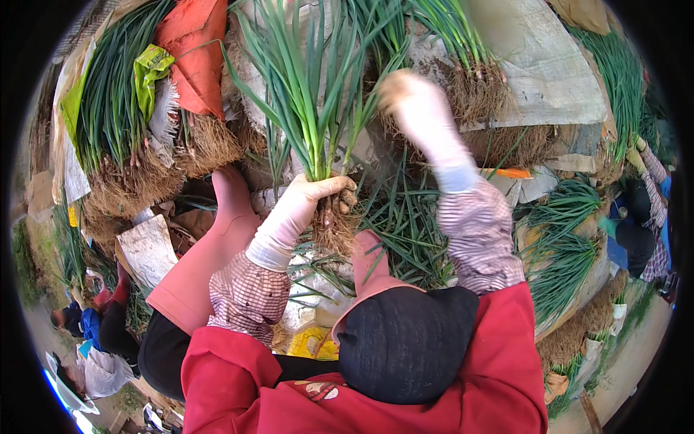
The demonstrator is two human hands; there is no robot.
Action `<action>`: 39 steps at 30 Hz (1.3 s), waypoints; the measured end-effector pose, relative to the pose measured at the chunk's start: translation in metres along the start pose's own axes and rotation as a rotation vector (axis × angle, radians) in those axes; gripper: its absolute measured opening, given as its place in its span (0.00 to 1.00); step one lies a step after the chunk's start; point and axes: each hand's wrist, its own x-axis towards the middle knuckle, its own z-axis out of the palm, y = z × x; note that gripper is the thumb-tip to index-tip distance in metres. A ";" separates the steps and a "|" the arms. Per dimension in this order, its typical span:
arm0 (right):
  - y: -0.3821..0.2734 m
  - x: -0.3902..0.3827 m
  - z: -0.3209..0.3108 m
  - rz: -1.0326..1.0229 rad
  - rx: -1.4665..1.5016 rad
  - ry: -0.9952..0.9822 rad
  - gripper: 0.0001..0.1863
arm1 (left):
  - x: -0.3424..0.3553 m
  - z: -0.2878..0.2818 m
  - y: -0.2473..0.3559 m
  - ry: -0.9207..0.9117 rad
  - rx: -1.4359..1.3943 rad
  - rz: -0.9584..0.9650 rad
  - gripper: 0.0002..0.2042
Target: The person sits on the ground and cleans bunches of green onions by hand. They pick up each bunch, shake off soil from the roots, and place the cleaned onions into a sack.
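Observation:
My left hand, in a pale, soiled glove, is closed round the lower stems of a bunch of long green onion-like plants. Its tangled brown roots hang below my fingers. My right hand, also gloved, is raised to the right of the bunch's leaves, below another pile of rooted plants; its fingers are smeared by motion, so I cannot make out whether they hold anything. Loose cut leaves lie below, between my arms.
Stacks of rooted plants lie on sacks left and right, with a red-orange sheet at upper left. My pink boots are among them. Other people work at the far right and far left.

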 end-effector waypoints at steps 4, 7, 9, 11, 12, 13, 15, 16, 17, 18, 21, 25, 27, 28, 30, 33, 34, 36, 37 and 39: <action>0.069 -0.045 -0.084 -0.039 0.557 0.215 0.16 | -0.004 -0.013 0.000 0.002 -0.035 -0.003 0.14; 0.132 -0.098 -0.080 -0.208 -0.265 -0.383 0.13 | -0.008 -0.014 0.011 -0.013 -0.032 -0.017 0.17; 0.101 -0.123 -0.053 0.218 -1.027 -0.761 0.14 | -0.014 -0.016 0.011 -0.027 -0.037 0.051 0.20; 0.112 -0.104 -0.046 0.218 -0.315 -0.267 0.15 | -0.025 -0.018 0.014 -0.059 -0.158 0.286 0.17; 0.103 -0.088 -0.036 0.121 -0.296 0.005 0.17 | -0.025 -0.021 0.012 -0.087 -0.216 0.420 0.19; 0.084 -0.064 -0.031 0.137 -0.288 0.079 0.18 | -0.026 -0.016 0.016 -0.085 -0.309 0.491 0.21; 0.071 -0.020 -0.014 0.258 -0.491 -0.018 0.27 | -0.025 0.001 0.027 -0.090 -0.483 0.516 0.21; 0.063 -0.001 -0.006 0.414 -0.567 -0.251 0.27 | -0.022 0.007 0.033 -0.086 -0.377 0.501 0.20; 0.061 0.008 0.006 0.258 -0.720 -0.246 0.23 | -0.019 0.011 0.040 -0.079 -0.275 0.485 0.20; 0.065 0.011 0.003 0.297 -0.654 -0.196 0.21 | -0.008 0.007 0.038 -0.123 -0.289 0.426 0.20; 0.063 -0.005 -0.018 0.209 -0.602 0.047 0.17 | 0.012 0.005 0.036 -0.062 -0.240 0.196 0.17; 0.036 -0.055 -0.002 0.045 -0.546 0.070 0.14 | 0.045 0.048 0.042 0.090 -0.082 0.234 0.16; 0.028 -0.070 0.012 -0.158 -0.542 0.108 0.12 | 0.077 0.052 0.033 0.073 -0.066 0.237 0.15; 0.026 -0.078 0.017 -0.235 -0.556 0.061 0.14 | 0.093 0.053 0.028 0.126 -0.067 0.255 0.13; 0.032 -0.083 0.011 -0.221 -0.545 -0.139 0.20 | 0.100 0.056 0.028 0.113 -0.055 0.162 0.12; 0.041 -0.076 -0.028 0.047 -0.855 -0.176 0.22 | 0.088 0.040 0.031 0.040 0.081 0.131 0.13; 0.049 -0.069 -0.035 0.109 -0.727 -0.014 0.23 | 0.084 0.038 0.027 0.055 0.057 0.175 0.13; 0.037 -0.060 -0.022 0.138 -0.048 0.126 0.26 | 0.077 0.036 0.020 -0.039 -0.041 0.193 0.12; 0.021 -0.055 -0.005 0.218 0.387 0.085 0.26 | 0.065 0.042 0.019 -0.045 -0.077 0.142 0.11; 0.010 -0.048 0.030 0.540 0.983 -0.095 0.24 | 0.055 0.038 0.006 -0.023 -0.039 0.220 0.12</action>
